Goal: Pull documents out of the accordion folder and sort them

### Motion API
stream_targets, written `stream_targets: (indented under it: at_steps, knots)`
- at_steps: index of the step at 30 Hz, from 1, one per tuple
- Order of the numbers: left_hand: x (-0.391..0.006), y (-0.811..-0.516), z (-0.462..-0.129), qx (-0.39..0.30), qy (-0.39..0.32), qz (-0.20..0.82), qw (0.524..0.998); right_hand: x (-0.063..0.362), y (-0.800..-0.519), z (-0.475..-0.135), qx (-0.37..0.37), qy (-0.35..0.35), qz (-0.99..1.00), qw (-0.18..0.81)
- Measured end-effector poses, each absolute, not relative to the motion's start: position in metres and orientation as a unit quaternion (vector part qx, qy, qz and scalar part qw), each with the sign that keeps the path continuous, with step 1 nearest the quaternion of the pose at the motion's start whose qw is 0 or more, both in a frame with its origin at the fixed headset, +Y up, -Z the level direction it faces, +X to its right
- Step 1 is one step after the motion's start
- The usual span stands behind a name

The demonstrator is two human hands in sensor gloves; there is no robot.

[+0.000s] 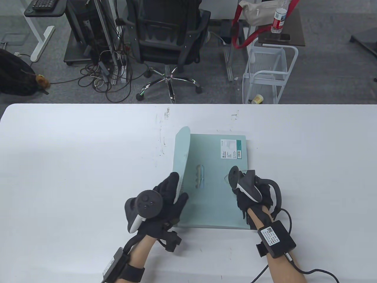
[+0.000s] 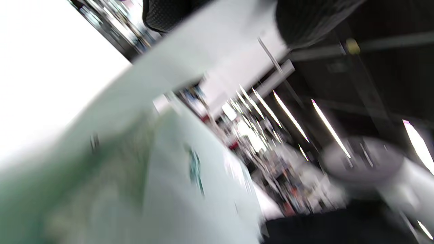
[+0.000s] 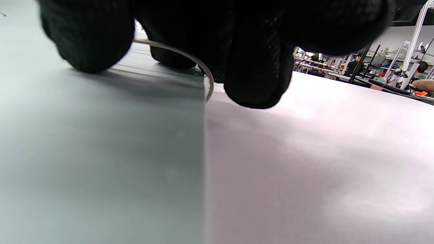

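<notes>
A pale green accordion folder (image 1: 218, 165) lies flat on the white table (image 1: 73, 165), with a white label (image 1: 231, 149) at its far right. My left hand (image 1: 170, 194) grips the folder's cover flap (image 1: 182, 159) and holds it lifted up on edge at the folder's left side. The flap also shows blurred in the left wrist view (image 2: 142, 101). My right hand (image 1: 250, 194) rests on the folder's near right part, fingers curled down on its surface (image 3: 101, 135). An elastic loop (image 3: 200, 64) shows under the fingers.
The table's far edge runs behind the folder. Beyond it stand an office chair (image 1: 168, 38) and a white wire cart (image 1: 268, 73). Bare table surface lies to the left and right of the folder.
</notes>
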State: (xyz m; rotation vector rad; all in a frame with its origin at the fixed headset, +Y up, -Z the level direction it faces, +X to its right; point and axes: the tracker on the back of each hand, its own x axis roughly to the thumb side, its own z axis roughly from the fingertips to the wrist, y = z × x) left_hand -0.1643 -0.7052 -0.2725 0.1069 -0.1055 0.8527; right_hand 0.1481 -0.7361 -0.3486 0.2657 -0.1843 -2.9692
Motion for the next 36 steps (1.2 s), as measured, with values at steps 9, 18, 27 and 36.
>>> stream_targets:
  at_steps: [9, 18, 27, 36]
  knots:
    - [-0.237, -0.716, -0.280, 0.074, 0.174, 0.178, 0.966, 0.146, -0.735, -0.350, 0.089, -0.061, -0.991, 0.085]
    - [-0.200, -0.746, -0.296, 0.001, 0.024, 0.047, 0.999, 0.138, -0.727, -0.347, 0.089, -0.042, -0.991, 0.091]
    - [-0.200, -0.759, -0.295, -0.146, 0.031, 0.119, 0.982, 0.050, -0.712, -0.342, -0.010, -0.051, -0.999, -0.013]
    - [-0.192, -0.760, -0.295, -0.157, 0.034, 0.101, 0.982, -0.012, -0.722, -0.358, -0.008, -0.064, -0.997, 0.037]
